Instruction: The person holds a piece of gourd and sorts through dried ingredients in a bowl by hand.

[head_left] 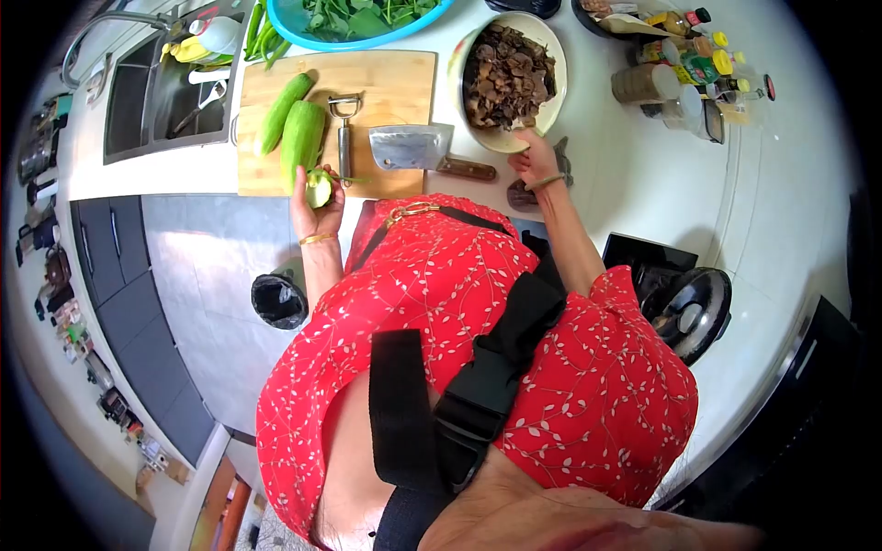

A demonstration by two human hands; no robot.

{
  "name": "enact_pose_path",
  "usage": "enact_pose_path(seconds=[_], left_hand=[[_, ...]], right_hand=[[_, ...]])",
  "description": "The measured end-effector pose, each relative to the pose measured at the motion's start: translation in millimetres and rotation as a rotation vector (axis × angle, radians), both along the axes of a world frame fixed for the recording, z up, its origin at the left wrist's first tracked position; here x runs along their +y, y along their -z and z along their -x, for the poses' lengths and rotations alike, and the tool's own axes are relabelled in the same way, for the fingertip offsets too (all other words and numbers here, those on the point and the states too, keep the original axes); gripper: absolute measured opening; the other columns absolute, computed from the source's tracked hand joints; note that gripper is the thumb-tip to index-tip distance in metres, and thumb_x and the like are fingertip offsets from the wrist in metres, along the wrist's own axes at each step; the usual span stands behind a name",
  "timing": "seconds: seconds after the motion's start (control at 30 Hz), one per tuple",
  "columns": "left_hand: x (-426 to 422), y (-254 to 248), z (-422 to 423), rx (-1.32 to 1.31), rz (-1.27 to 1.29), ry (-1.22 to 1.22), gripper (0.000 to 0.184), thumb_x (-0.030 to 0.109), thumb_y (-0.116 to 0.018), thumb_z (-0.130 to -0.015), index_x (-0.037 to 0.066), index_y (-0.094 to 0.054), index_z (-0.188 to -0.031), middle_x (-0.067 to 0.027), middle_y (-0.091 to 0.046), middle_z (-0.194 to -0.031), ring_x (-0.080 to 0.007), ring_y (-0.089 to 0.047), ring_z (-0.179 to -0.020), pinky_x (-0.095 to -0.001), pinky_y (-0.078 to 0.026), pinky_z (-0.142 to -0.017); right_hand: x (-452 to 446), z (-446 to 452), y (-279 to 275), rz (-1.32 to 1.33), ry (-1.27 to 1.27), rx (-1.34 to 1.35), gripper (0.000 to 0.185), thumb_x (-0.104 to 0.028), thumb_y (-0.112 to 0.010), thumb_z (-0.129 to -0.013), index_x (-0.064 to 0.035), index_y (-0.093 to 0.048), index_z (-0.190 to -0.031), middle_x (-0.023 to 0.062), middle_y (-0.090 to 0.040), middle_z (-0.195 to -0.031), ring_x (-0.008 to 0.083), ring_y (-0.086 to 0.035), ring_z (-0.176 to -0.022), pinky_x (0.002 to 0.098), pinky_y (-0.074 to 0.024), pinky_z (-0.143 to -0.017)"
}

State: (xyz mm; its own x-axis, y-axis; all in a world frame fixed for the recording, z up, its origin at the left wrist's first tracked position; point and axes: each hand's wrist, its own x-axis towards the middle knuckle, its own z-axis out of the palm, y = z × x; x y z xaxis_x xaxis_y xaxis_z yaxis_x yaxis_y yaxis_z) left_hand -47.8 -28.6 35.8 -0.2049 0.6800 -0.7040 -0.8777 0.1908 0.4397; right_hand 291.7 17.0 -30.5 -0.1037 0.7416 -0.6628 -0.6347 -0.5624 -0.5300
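Observation:
My left hand (317, 207) is wrapped round the cut end of a long green squash (302, 138) at the near edge of the wooden cutting board (395, 78). A second, slimmer squash (284, 112) lies beside it. To their right on the board are a metal peeler (344, 138) and a cleaver (409, 147), its wooden handle pointing right. My right hand (535, 161) pinches the near rim of a pale bowl (554, 101) holding dark, wet-looking pieces (505, 73).
A blue basin (358, 41) of leafy greens and some long green peppers (266, 41) sit behind the board. The sink (170, 96) is at left, bottles and jars (684, 83) at right. Below stand a bin (279, 300) and a lidded pan (694, 317).

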Motion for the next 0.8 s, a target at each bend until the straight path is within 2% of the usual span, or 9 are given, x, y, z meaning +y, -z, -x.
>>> enact_pose_path(seconds=[0.2,0.23,0.33,0.43,0.57,0.8], left_hand=[[6.0,-8.1,-8.4,-0.013,-0.027,-0.007,0.032,0.029,-0.061,-0.078,-0.001,-0.054,-0.088,-0.012,-0.058,-0.082,-0.0199,-0.058,-0.072,-0.0257,-0.05,-0.058],[2.4,-1.3,-0.8,-0.04,-0.072,0.027,0.035,0.026,-0.06,-0.079,-0.004,-0.052,-0.094,-0.0147,-0.056,-0.089,-0.0234,-0.054,-0.082,-0.0285,-0.048,-0.066],[3.3,-2.1,-2.6,-0.038,0.002,-0.025,0.032,0.028,-0.062,-0.077,-0.001,-0.054,-0.089,-0.0124,-0.058,-0.082,-0.0206,-0.057,-0.073,-0.0264,-0.05,-0.059],[0.4,0.4,-0.8,-0.021,0.001,-0.019,0.032,0.027,-0.062,-0.077,-0.001,-0.054,-0.089,-0.0124,-0.058,-0.082,-0.0207,-0.057,-0.073,-0.0267,-0.05,-0.061],[2.2,-3.7,-4.4,-0.025,-0.016,-0.04,0.031,0.026,-0.062,-0.077,-0.002,-0.054,-0.089,-0.0133,-0.058,-0.083,-0.0215,-0.057,-0.075,-0.0272,-0.05,-0.062],[0.1,-3.5,-1.5,-0.026,-0.012,-0.059,0.032,0.025,-0.062,-0.077,-0.003,-0.053,-0.09,-0.0147,-0.057,-0.085,-0.0226,-0.056,-0.076,-0.0277,-0.05,-0.063]], right_hand=[[0.5,-9.3,23.2,0.012,-0.089,-0.162,0.012,-0.011,-0.051,-0.074,-0.009,-0.041,-0.067,-0.0037,-0.032,-0.05,0.0059,-0.026,-0.036,0.0211,-0.0176,-0.034],[-2.7,-9.1,26.4,0.024,-0.089,-0.168,0.012,-0.011,-0.051,-0.074,-0.009,-0.041,-0.066,-0.004,-0.032,-0.049,0.006,-0.027,-0.036,0.0211,-0.0177,-0.034],[-5.3,-6.1,19.7,0.054,-0.055,-0.129,0.013,-0.012,-0.052,-0.073,-0.009,-0.041,-0.066,-0.0047,-0.031,-0.048,0.0062,-0.028,-0.035,0.0214,-0.0177,-0.034],[-0.4,-6.6,-1.3,0.005,-0.087,-0.135,0.014,-0.014,-0.053,-0.073,-0.0095,-0.041,-0.066,-0.005,-0.031,-0.049,0.0061,-0.027,-0.036,0.0216,-0.0175,-0.034],[7.6,-13.9,14.6,-0.035,-0.109,-0.199,0.014,-0.013,-0.053,-0.071,-0.0094,-0.041,-0.063,-0.0052,-0.03,-0.048,0.0061,-0.025,-0.035,0.0221,-0.0168,-0.035],[4.4,-18.8,40.6,0.061,-0.161,-0.375,0.015,-0.015,-0.052,-0.071,-0.0075,-0.043,-0.062,-0.0036,-0.034,-0.048,0.006,-0.028,-0.035,0.0225,-0.019,-0.034]])
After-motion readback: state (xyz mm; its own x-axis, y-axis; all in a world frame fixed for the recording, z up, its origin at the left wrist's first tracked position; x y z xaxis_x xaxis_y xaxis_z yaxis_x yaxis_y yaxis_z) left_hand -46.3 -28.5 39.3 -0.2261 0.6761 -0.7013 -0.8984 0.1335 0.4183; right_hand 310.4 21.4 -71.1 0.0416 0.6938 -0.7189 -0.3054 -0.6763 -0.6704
